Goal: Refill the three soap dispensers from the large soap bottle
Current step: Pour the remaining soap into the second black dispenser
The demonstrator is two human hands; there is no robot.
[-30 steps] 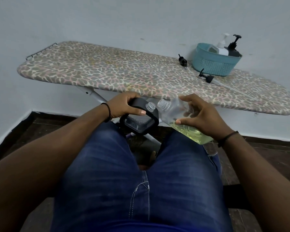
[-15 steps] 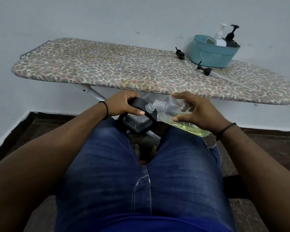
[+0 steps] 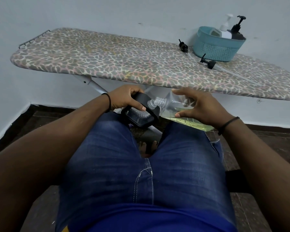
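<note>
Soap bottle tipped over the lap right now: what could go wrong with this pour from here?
1. The large soap bottle lies almost flat with its neck at the black dispenser's small opening; a slight misalignment could send yellow soap onto the jeans.
2. Both are held in mid-air above the knees, the left hand on the dispenser, the right hand on the bottle, so either may wobble.
3. The dispenser is tilted and might overflow early.

The basket (image 3: 214, 47) wall hides the lower bodies of two dispensers (image 3: 231, 33); the right hand (image 3: 203, 108) covers much of the soap bottle (image 3: 172, 104).
</note>
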